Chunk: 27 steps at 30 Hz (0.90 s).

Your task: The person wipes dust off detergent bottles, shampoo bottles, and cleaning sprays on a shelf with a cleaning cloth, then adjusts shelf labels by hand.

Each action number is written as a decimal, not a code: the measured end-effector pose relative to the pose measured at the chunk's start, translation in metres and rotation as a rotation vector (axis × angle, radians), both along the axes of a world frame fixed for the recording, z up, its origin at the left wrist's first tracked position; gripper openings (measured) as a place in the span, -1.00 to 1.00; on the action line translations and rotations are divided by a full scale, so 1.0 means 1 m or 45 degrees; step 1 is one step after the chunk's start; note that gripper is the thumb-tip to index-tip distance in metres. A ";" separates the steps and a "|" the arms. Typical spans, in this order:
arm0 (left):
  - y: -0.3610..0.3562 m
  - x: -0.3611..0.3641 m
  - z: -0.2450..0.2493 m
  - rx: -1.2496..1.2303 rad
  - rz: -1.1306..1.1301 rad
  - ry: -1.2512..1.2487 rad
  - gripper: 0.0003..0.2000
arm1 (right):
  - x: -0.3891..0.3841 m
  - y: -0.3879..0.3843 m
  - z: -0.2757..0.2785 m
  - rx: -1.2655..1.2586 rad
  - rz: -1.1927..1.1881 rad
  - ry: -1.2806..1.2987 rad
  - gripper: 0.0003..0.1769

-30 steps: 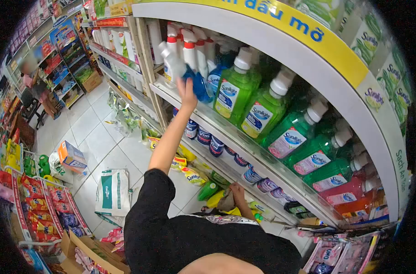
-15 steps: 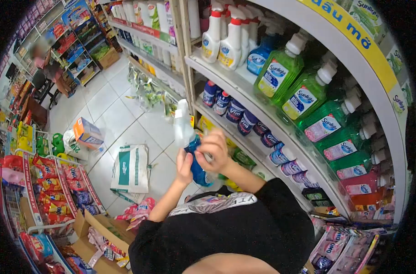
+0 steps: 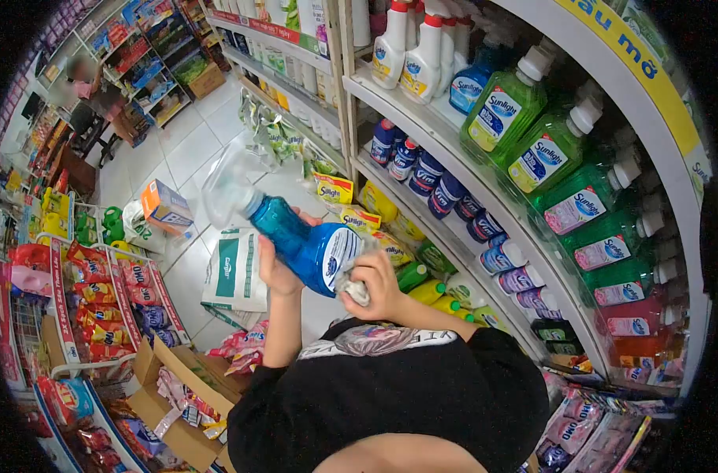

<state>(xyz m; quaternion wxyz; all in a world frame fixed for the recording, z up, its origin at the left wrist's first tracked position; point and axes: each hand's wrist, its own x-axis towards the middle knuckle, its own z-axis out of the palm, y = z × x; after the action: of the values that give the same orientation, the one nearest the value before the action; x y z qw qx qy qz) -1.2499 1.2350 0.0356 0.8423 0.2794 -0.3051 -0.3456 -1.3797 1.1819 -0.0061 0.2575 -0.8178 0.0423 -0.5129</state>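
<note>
A blue Sunlight spray bottle lies tilted across the front of my body, its clear-wrapped nozzle end pointing to the upper left. My left hand is wrapped round the bottle's middle from below, with fingertips showing on its far side. In my right hand is a crumpled whitish cloth, pressed against the bottle's base beside the label.
Shelves of green Sunlight bottles and Vim bottles stand at the right. On the tiled floor are a white-green sack and an orange box. An open carton sits lower left. A person is far back.
The bottle has turned from nearly upright to a slant, showing its label. My left hand has moved left with it, and my right hand now has the cloth at its base.
</note>
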 end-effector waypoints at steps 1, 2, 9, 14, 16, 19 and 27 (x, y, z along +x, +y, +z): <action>0.002 0.000 -0.001 -0.034 0.020 -0.028 -0.48 | -0.002 0.000 -0.006 0.024 0.008 -0.041 -0.68; 0.003 0.000 -0.002 -0.026 0.014 -0.032 -0.48 | -0.001 0.000 -0.006 0.031 0.003 -0.045 -0.68; 0.012 -0.027 -0.007 0.189 -0.099 -0.230 -0.47 | 0.016 -0.022 0.035 0.196 0.110 -0.318 -0.75; 0.013 -0.029 -0.028 0.283 -0.015 0.119 -0.55 | 0.016 -0.010 0.049 -0.050 0.131 -0.209 -0.77; 0.016 -0.024 -0.024 0.267 -0.007 0.225 -0.51 | 0.012 -0.006 0.048 0.018 0.182 -0.004 -0.78; 0.021 -0.006 -0.024 0.008 -0.229 0.274 -0.48 | 0.003 -0.007 0.026 0.153 0.137 0.085 -0.78; 0.042 0.003 -0.016 -0.251 -0.018 0.191 -0.40 | -0.003 -0.001 -0.018 2.640 0.749 -0.125 -0.69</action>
<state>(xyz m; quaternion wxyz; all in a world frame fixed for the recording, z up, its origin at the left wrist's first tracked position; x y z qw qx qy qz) -1.2467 1.2772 0.0199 0.8837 0.1665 -0.2756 -0.3398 -1.3823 1.1805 -0.0239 0.9393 -0.1580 0.2476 -0.1775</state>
